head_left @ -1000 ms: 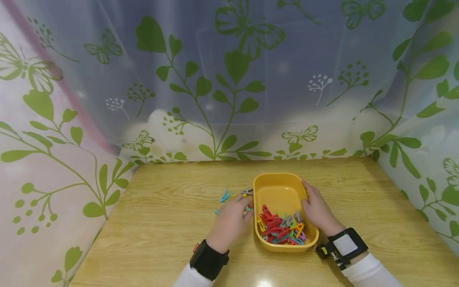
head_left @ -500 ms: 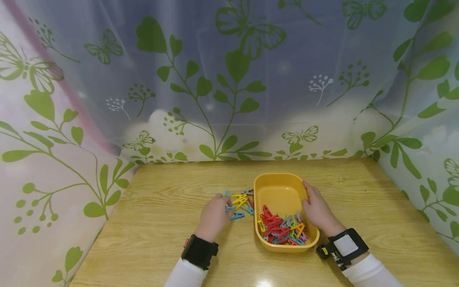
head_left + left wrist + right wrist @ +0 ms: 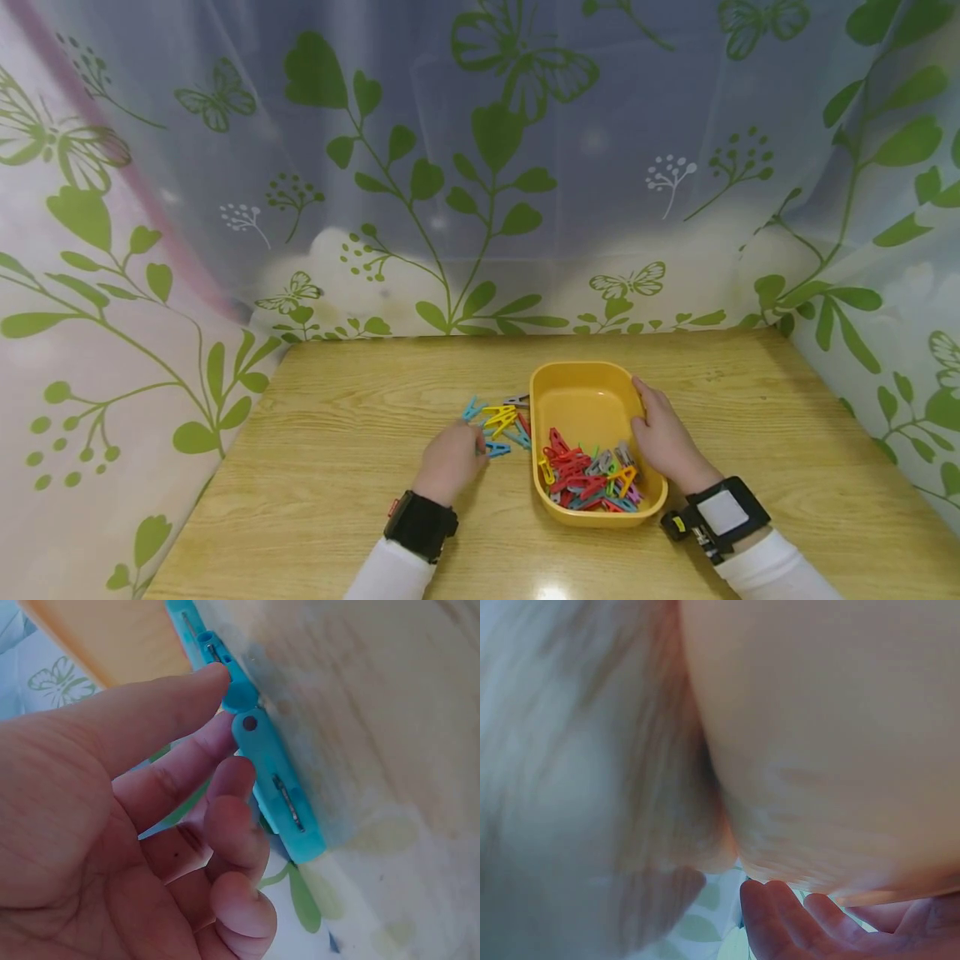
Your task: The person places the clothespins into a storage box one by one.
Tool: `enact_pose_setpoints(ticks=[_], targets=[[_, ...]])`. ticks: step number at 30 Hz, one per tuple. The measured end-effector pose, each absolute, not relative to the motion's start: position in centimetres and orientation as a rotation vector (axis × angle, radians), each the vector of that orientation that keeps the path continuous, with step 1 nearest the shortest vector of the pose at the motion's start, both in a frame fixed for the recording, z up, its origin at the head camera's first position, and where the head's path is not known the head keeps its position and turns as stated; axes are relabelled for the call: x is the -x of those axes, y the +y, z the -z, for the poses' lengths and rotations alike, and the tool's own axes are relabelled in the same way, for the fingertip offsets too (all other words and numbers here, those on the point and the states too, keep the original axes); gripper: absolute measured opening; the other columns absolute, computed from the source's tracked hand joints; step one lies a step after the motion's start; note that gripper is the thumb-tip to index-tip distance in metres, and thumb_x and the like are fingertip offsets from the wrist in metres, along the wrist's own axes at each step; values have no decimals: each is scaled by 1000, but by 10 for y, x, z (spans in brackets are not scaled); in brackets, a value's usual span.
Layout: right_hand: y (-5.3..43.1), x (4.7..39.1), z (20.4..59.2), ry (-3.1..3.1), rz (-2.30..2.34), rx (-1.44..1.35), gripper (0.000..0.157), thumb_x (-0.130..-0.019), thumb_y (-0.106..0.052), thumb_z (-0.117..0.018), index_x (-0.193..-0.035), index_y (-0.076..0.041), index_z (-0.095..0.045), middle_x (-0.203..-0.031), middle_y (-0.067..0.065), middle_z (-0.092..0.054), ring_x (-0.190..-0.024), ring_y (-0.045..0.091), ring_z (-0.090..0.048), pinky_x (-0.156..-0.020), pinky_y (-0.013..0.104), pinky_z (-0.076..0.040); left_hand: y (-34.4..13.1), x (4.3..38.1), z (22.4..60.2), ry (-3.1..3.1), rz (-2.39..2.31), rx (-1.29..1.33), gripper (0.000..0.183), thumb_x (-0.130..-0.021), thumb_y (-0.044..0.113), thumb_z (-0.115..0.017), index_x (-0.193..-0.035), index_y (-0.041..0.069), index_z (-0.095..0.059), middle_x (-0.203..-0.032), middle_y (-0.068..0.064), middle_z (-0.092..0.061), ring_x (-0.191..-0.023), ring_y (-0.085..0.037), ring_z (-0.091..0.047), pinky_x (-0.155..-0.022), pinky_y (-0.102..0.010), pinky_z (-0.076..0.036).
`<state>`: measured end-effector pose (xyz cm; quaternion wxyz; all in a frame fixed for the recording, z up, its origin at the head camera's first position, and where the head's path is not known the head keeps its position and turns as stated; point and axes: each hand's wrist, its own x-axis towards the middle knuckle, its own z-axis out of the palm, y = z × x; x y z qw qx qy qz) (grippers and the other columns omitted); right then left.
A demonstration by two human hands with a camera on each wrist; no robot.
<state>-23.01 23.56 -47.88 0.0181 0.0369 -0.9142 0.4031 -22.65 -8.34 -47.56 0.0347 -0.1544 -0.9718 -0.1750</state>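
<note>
In the head view my left hand (image 3: 452,463) is low over the table beside a blue clothespin (image 3: 497,449) at the near edge of a loose group. The left wrist view has its thumb and index finger apart at blue clothespins (image 3: 277,787), the other fingers loosely bent; no firm pinch shows. My right hand (image 3: 670,439) grips the right side of a yellow plastic basin (image 3: 585,521), thumb at the rim and fingers outside. Red, grey, yellow, green and other clothespins (image 3: 577,479) fill the basin's near half.
Yellow clothespins (image 3: 499,418), a light blue one (image 3: 472,408) and a grey one (image 3: 516,401) lie left of the basin on the wooden table (image 3: 337,500). A patterned curtain (image 3: 420,250) rises behind the table.
My left hand has drawn left from beside the basin, then slightly nearer, uncovering the yellow and blue clothespins. My right hand and the basin have stayed put.
</note>
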Motion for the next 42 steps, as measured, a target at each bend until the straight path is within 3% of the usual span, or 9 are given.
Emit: enact_pose_setpoints(ticks=[17,27,32,37,42], targets=[[233,228,475,-2861,-1227,-125,60,-104,-1,-36,-158,13,-15,-156,41,-24,-142,58,-34,-113,65,-33,-83,227,478,-2954,539,473,18,-88,9,-80,-75,12,-67,-78,0,-62,-69,-12,-57,-58,-28,-45],[234,229,477,-2849,-1232,-119,60,-104,-2,-35,-159,13,-15,-156,41,-24,-142,58,-34,-113,65,-32,-79,221,457,-2810,483,465,14,-88,13,-82,-82,13,-69,-89,-5,-68,-66,-16,-62,-53,-24,-44],[235,229,478,-2846,-1229,-118,60,-104,-2,-34,-159,12,-15,-156,41,-24,-142,58,-33,-113,66,-32,-70,211,441,-2744,546,488,10,-89,13,-81,-86,11,-72,-102,-10,-74,-77,-24,-70,-55,-23,-44],[235,229,476,-2855,-1231,-114,60,-104,-2,-35,-159,13,-15,-156,41,-24,-142,58,-33,-113,65,-32,-59,203,431,-2712,574,544,8,-91,15,-79,-90,11,-73,-90,-5,-67,-63,-12,-54,-56,-21,-41],[234,228,475,-2857,-1235,-115,60,-104,-1,-35,-158,13,-15,-156,41,-24,-142,58,-33,-113,66,-32,-47,195,430,-2679,531,625,8,-92,16,-79,-89,12,-73,-87,-2,-64,-64,-9,-50,-57,-20,-41]])
